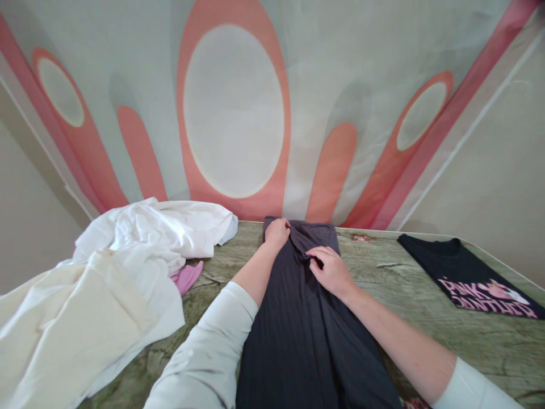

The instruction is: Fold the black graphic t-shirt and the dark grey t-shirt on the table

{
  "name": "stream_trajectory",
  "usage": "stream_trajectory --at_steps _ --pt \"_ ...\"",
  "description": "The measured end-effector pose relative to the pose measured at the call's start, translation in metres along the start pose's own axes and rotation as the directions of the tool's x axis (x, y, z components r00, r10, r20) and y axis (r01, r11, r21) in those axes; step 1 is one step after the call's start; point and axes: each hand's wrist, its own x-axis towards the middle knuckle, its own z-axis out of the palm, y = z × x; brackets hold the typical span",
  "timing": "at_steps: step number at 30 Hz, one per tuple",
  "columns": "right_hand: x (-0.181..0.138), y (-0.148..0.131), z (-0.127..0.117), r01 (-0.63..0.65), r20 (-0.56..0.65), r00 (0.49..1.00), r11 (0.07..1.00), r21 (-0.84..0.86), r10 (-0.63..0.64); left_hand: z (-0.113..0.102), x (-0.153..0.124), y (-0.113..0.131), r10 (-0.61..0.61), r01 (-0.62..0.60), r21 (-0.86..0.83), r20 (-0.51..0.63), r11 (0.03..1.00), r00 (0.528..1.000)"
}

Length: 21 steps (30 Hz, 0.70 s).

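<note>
A long dark grey garment (293, 341) lies lengthwise on the wood-patterned table, running from its far edge toward me; its exact kind is not clear. My left hand (277, 233) is closed on the cloth near the garment's far end. Closer to me and to the right, my right hand (332, 271) pinches a raised fold of the same cloth between thumb and fingers. Between the two hands the fabric is gathered and partly lifted. The fingertips of my left hand are partly hidden.
On the left is a loose heap of white clothes (157, 230), with a cream garment (85, 318) in front and a bit of pink cloth (189, 277) beside it. A folded black T-shirt (464, 272) with pink print lies at right. A patterned backdrop (306, 85) rises behind the table (383, 272).
</note>
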Motion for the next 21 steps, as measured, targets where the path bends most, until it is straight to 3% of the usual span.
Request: stream_trajectory --at_steps 9,16,21 --pt "0.001 -0.003 -0.005 0.099 0.058 0.993 0.995 0.0 -0.099 -0.007 0.001 0.0 -0.002 0.001 0.006 0.017 1.0 1.0" --pt "0.001 -0.014 -0.011 0.083 0.062 0.994 0.996 0.043 -0.085 -0.019 -0.002 0.024 0.071 -0.073 0.057 0.033 0.996 0.997" --pt "0.023 0.023 -0.017 -0.073 -0.057 0.995 0.992 0.107 0.079 -0.012 -0.012 0.045 0.15 -0.165 0.102 0.142 0.981 0.978"
